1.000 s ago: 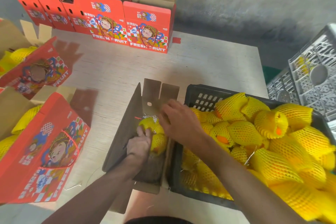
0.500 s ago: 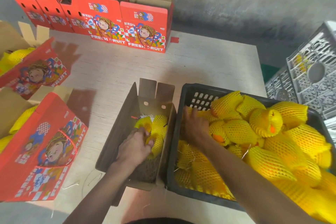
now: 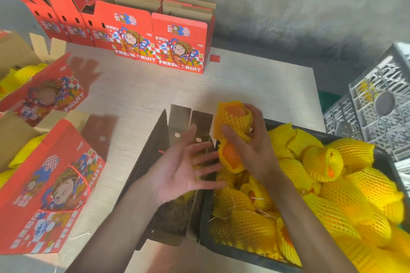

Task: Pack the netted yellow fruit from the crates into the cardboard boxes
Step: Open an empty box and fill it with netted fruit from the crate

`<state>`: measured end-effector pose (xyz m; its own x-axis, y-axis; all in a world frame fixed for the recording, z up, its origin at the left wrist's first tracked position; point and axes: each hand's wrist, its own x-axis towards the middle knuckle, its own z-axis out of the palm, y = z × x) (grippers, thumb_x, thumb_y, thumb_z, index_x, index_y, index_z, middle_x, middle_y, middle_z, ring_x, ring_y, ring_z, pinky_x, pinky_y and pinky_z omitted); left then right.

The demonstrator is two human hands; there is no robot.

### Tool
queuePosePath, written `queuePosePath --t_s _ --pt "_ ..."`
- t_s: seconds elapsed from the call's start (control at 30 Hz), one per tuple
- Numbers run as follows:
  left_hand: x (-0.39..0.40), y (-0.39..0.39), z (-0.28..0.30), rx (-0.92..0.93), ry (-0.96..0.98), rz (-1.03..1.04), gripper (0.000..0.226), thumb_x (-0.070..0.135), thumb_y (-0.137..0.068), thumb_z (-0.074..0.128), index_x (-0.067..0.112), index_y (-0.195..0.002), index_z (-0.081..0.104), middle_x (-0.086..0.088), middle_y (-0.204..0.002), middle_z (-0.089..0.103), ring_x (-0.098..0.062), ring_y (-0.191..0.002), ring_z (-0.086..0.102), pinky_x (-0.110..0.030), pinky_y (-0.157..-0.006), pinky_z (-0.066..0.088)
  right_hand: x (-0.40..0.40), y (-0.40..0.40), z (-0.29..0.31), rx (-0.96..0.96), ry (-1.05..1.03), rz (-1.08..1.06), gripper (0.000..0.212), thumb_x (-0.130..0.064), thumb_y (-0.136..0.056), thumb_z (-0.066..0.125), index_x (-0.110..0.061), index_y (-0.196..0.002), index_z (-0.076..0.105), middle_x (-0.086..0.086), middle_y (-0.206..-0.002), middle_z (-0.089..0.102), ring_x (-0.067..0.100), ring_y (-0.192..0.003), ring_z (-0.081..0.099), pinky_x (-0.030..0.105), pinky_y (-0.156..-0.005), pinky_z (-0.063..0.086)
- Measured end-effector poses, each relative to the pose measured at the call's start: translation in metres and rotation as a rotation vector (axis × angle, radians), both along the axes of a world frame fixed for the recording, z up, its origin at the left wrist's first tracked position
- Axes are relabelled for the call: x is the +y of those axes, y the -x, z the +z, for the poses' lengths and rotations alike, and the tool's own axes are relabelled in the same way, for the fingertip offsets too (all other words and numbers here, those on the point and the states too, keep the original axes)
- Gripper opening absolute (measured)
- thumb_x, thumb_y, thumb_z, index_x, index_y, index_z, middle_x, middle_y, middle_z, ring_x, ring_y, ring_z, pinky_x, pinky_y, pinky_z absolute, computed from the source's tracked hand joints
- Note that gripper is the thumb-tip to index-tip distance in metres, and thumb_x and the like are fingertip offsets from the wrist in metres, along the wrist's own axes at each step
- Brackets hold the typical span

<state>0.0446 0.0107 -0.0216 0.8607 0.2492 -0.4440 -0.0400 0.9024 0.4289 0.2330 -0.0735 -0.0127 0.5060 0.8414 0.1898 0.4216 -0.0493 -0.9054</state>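
Note:
A black crate [image 3: 386, 162] at the right is heaped with yellow netted fruit [image 3: 346, 197]. Left of it stands an open cardboard box [image 3: 155, 146] with fruit partly visible inside under my hand. My right hand [image 3: 250, 148] grips two netted fruits [image 3: 233, 122], one above the other, over the seam between crate and box. My left hand [image 3: 182, 168] hovers palm-up with spread fingers over the open box, just left of the held fruit, holding nothing.
Red "FRESH FRUIT" boxes [image 3: 177, 46] stand in a row at the back of the wooden table [image 3: 255, 86]. Two opened red boxes [image 3: 51, 186] with fruit lie at the left. Grey plastic crates [image 3: 377, 104] are stacked at the right.
My right hand has lifted two netted fruits out of the crate toward the box. My left hand has come up out of the box and turned palm-up with fingers spread.

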Motion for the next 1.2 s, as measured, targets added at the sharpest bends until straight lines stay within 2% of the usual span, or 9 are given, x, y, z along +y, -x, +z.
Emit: queuePosePath --t_s 0.17,0.37,0.47,0.57,0.63,0.73,0.83,1.07,1.2 --pt "0.013 -0.013 0.014 -0.24 -0.021 -0.131 0.089 0.078 -0.086 0.06 0.023 -0.154 0.043 -0.018 -0.158 0.042 -0.046 -0.144 0.039 -0.075 -0.114 0.023 0.01 0.036 0.01 -0.18 -0.025 0.183 0.079 -0.072 -0.088 0.066 -0.044 -0.15 0.026 -0.019 -0.139 0.053 0.007 -0.113 0.064 0.035 -0.084 0.061" --pt "0.03 -0.003 0.02 0.001 -0.216 -0.149 0.073 0.071 -0.078 0.069 0.022 -0.132 0.067 -0.013 -0.131 0.066 -0.034 -0.117 0.064 -0.059 -0.099 0.047 0.005 0.024 0.005 -0.288 0.078 0.363 0.085 -0.078 -0.085 0.063 -0.055 -0.154 0.02 -0.033 -0.145 0.043 0.001 -0.119 0.059 0.033 -0.09 0.059" --pt "0.037 0.01 0.03 0.303 -0.618 -0.121 0.057 0.061 -0.067 0.079 0.026 -0.112 0.077 -0.008 -0.114 0.075 -0.026 -0.099 0.073 -0.045 -0.087 0.057 -0.002 0.01 -0.003 -0.165 -0.016 0.22 0.057 -0.07 -0.098 0.049 -0.049 -0.149 0.035 -0.038 -0.136 0.051 -0.004 -0.117 0.061 0.02 -0.087 0.057" --pt "0.03 0.017 0.034 0.556 -1.272 -0.531 0.048 0.069 -0.067 0.077 0.041 -0.106 0.074 0.015 -0.106 0.076 -0.006 -0.103 0.071 -0.031 -0.092 0.052 -0.004 -0.004 -0.022 -0.011 0.086 -0.085 0.045 -0.059 -0.103 0.045 -0.035 -0.139 0.051 -0.023 -0.122 0.063 0.003 -0.105 0.067 0.017 -0.075 0.058" --pt "0.024 0.016 0.022 0.76 -1.455 -0.761 0.058 0.075 -0.065 0.075 0.041 -0.111 0.07 0.02 -0.116 0.07 -0.01 -0.119 0.063 -0.029 -0.096 0.049 -0.003 -0.006 -0.04 0.041 0.2 -0.136 0.034 -0.045 -0.105 0.052 -0.029 -0.134 0.059 -0.011 -0.121 0.067 0.009 -0.106 0.068 0.024 -0.082 0.061" --pt "0.017 0.018 0.0 1.025 -1.466 -0.929 0.088 0.077 -0.069 0.07 0.034 -0.144 0.052 0.0 -0.158 0.039 -0.031 -0.15 0.026 -0.042 -0.117 0.033 -0.001 -0.004 -0.056 0.061 0.249 -0.068 0.022 -0.035 -0.104 0.059 -0.026 -0.123 0.066 -0.011 -0.112 0.068 0.007 -0.1 0.067 0.017 -0.078 0.058" --pt "0.014 0.011 -0.017 1.124 -1.432 -1.029 0.098 0.079 -0.07 0.067 0.034 -0.153 0.04 -0.003 -0.167 0.025 -0.037 -0.154 0.014 -0.05 -0.121 0.028 0.001 -0.007 -0.062 0.011 0.253 -0.064 0.015 -0.036 -0.103 0.06 -0.029 -0.115 0.067 -0.016 -0.104 0.065 0.004 -0.092 0.064 0.011 -0.068 0.051" --pt "0.023 -0.004 -0.032 1.226 -1.249 -1.132 0.116 0.069 -0.063 0.072 0.028 -0.161 0.023 -0.003 -0.165 0.031 -0.031 -0.147 0.037 -0.041 -0.111 0.043 0.004 -0.011 -0.07 -0.04 0.343 -0.025 0.014 -0.036 -0.103 0.061 -0.029 -0.114 0.068 -0.019 -0.096 0.066 0.002 -0.085 0.065 0.008 -0.057 0.046" --pt "0.019 -0.014 -0.044 1.228 -1.33 -1.293 0.1 0.067 -0.066 0.076 0.022 -0.15 0.046 -0.004 -0.15 0.052 -0.03 -0.132 0.054 -0.041 -0.102 0.052 0.001 -0.012 -0.074 -0.091 0.363 0.002 0.015 -0.035 -0.103 0.062 -0.029 -0.115 0.069 -0.018 -0.099 0.067 0.002 -0.084 0.065 0.008 -0.059 0.047"
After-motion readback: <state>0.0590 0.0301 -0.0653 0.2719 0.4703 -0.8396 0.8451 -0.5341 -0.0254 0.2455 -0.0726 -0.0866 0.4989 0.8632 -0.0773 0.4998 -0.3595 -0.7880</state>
